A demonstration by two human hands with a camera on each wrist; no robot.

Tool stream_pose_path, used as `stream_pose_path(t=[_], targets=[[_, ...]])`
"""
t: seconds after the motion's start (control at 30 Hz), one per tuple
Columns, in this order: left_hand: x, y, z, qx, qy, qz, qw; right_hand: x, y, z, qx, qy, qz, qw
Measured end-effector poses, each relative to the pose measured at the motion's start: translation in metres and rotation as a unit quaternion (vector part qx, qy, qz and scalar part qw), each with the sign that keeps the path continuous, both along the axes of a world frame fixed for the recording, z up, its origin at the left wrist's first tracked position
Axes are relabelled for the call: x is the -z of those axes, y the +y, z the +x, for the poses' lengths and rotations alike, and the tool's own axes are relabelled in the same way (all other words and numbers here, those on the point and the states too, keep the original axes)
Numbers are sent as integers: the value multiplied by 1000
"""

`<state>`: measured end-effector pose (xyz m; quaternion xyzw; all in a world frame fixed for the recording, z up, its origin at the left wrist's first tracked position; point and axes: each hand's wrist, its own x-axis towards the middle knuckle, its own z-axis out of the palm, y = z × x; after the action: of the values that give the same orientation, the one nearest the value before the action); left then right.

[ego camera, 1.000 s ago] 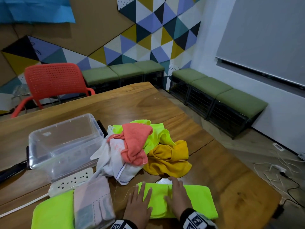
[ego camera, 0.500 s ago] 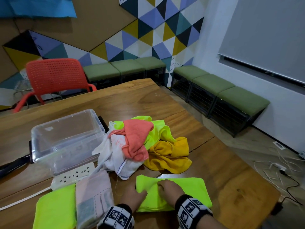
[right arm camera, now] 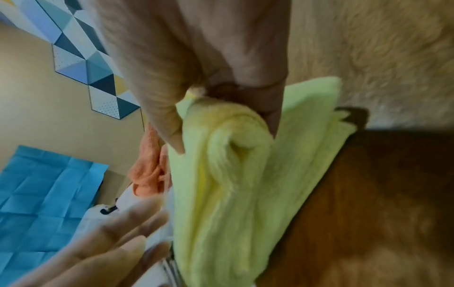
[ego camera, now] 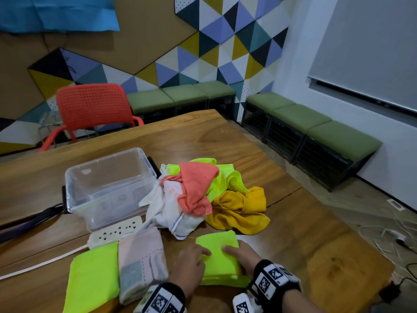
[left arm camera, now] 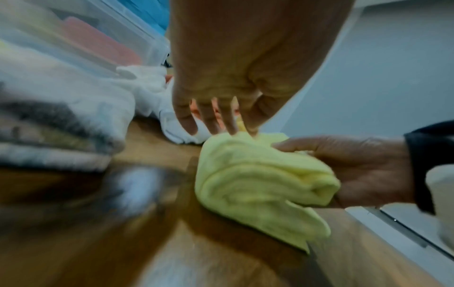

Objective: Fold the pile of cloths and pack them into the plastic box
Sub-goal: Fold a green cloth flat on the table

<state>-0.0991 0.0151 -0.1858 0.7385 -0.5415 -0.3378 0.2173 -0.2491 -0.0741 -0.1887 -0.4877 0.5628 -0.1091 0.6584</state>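
The box (ego camera: 108,188) has no cloth inside yet. Two folded cloths (ego camera: 126,265) lie at 7 o'clock on the counter (ego camera: 293,233). The right hand (ego camera: 241,256) pinches the green cloth (ego camera: 216,258); the left hand (ego camera: 189,265) is flat on it. The pile (ego camera: 209,195) at 12 o'clock waits.

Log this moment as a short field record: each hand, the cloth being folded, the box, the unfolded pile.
left hand: fingers straight, resting on the neon cloth
right hand: grips the neon cloth's folded edge
neon cloth: folded on the table
plastic box: open; contents unclear
unfolded pile: right of the box
folded cloths: two, left of the hands
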Motion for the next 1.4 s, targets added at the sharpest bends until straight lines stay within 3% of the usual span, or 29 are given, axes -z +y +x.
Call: stream_pose_path(t=[0.07, 0.13, 0.27, 0.37, 0.47, 0.5, 0.57, 0.67, 0.73, 0.8, 0.87, 0.97, 1.03, 1.13, 1.2, 1.3, 1.4], targets=[[10, -2, 2, -102, 19, 34, 994, 8, -2, -13, 13, 24, -26, 999], [18, -7, 5, -152, 106, 108, 977, 15, -2, -22, -31, 93, -74, 992], [29, -18, -5, -114, 198, 178, 957, 23, -4, -35, -114, 221, -150, 957], [35, -23, -15, -98, 177, 174, 964, 17, -8, -35, -187, 262, -151, 935], [28, -27, -24, -60, 143, 148, 977, 2, -14, -31, -258, 363, -215, 869], [22, -28, -27, -39, 137, 136, 980, -6, -18, -29, -285, 360, -243, 854], [9, -29, -30, 4, 147, 95, 985, -23, -23, -27, -363, 294, -269, 842], [-6, -31, -27, 54, 188, 28, 980, -47, -26, -35, -402, 194, -203, 872], [-14, -32, -22, 12, 244, -40, 969, -51, -24, -47, -330, 121, -141, 925], [-19, -31, -18, -82, 349, -79, 930, -52, -19, -55, -203, 14, -90, 975], [-25, -28, -21, -100, 431, -82, 893, -51, -14, -54, -108, -82, -45, 990], [-37, -19, -29, -96, 458, -79, 880, -61, -6, -39, -62, -133, -42, 988], [-47, -11, -26, -133, 446, -121, 877, -69, -3, -26, -23, -184, -40, 982], [-73, -3, -10, -145, 460, -163, 861, -95, -1, -6, 22, -321, -7, 947], [-95, 2, 1, -115, 468, -184, 857, -116, -3, 5, 10, -337, -3, 941], [-116, 11, 8, -66, 438, -186, 877, -139, -5, 25, 7, -363, 19, 932], [-111, 22, 20, -126, 441, -192, 868, -138, -13, 45, 42, -332, -75, 939]])
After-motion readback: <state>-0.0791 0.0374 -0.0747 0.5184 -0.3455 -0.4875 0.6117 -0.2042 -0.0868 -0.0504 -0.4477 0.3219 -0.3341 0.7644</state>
